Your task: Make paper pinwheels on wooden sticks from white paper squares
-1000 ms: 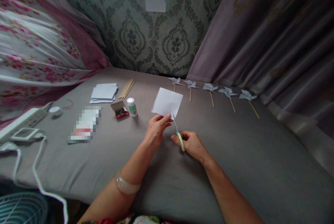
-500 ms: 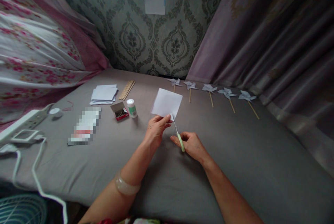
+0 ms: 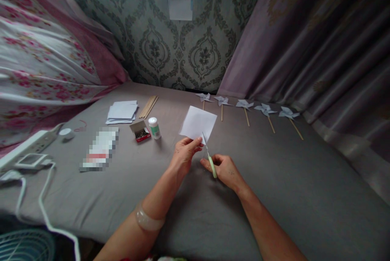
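Observation:
My left hand (image 3: 184, 154) pinches the near corner of a white paper square (image 3: 198, 123), holding it up over the grey sheet (image 3: 274, 180). In my right hand (image 3: 224, 169) are small scissors with green handles (image 3: 209, 157), their blades pointing up into the paper's near corner beside my left thumb. A pale bangle sits on my left wrist.
Several paper pinwheels on wooden sticks (image 3: 245, 106) lie in a row at the back right. To the left are a stack of white paper squares (image 3: 122, 111), wooden sticks (image 3: 148, 106), a small open box of pins (image 3: 139, 130), a white glue bottle (image 3: 154, 127), and a power strip (image 3: 29, 147).
The paper and both hands shifted slightly right and down; the scissor blades now sit a little further into the paper's corner.

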Motion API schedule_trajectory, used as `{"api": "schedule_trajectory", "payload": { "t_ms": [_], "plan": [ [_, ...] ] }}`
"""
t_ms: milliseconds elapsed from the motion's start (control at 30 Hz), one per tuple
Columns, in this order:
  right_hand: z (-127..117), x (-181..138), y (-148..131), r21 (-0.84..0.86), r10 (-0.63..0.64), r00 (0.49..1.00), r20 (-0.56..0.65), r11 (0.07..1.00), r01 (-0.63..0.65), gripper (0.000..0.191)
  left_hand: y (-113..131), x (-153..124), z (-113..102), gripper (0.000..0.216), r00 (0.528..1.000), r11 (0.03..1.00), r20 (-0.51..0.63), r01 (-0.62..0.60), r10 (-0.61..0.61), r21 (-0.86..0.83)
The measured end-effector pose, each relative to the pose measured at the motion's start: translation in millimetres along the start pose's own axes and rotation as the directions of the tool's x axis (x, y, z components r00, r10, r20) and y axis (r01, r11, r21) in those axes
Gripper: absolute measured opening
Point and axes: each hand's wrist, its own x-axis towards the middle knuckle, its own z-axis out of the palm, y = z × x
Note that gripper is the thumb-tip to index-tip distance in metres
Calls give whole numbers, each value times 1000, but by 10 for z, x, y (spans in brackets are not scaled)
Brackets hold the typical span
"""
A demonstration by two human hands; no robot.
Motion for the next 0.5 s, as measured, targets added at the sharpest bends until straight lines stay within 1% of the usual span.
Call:
{"api": "schedule_trajectory", "payload": {
  "t_ms": [67,300,500],
  "plan": [
    [0,-7,-13,-12,0,1000,-6,1000,0,46,0,-4,2,31,1000,1000,-4,1,-1,-4],
    [7,-16,-40,28,4,1000,0,1000,-4,47,-12,2,0,31,1000,1000,-15,15,-15,-21],
    [6,-2,-30,10,6,1000,-2,1000,-6,43,-7,11,-2,32,1000,999,-4,15,-16,-43]
  ]
}}
